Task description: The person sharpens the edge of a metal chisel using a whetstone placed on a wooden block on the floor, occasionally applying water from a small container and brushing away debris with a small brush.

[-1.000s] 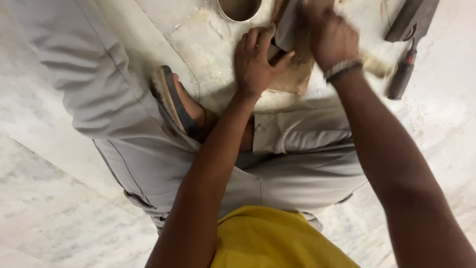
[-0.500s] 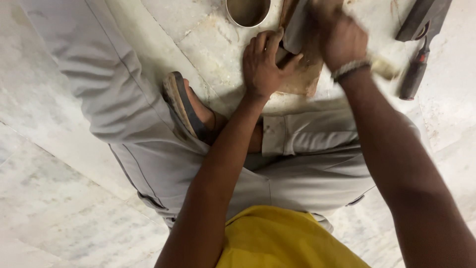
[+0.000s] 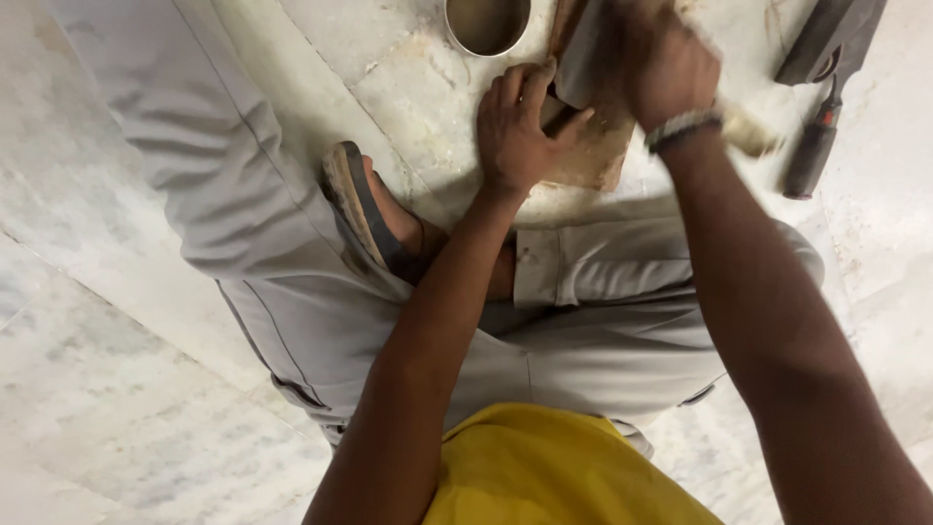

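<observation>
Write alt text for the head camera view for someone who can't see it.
Seated on a pale marble floor, a person presses the left hand on a flat brown block while the right hand grips a dark metal blade against it. A round metal cup and a dark-handled chisel lie nearby.

White marble floor [image 3: 126, 408], grey-veined, with joint lines running diagonally between the slabs. Directly on it, at the far edge: a round metal bowl [image 3: 488, 21], cut off by the frame; just right of it, a flat brownish block [image 3: 583, 160], stained and wet-looking, possibly a sharpening stone. Farther right, well apart from the block, a tool with a dark reddish handle [image 3: 812, 156], and beside it a dark flat tool [image 3: 826, 39]. Near the block, a sandalled foot [image 3: 364, 209] rests on the marble.
</observation>
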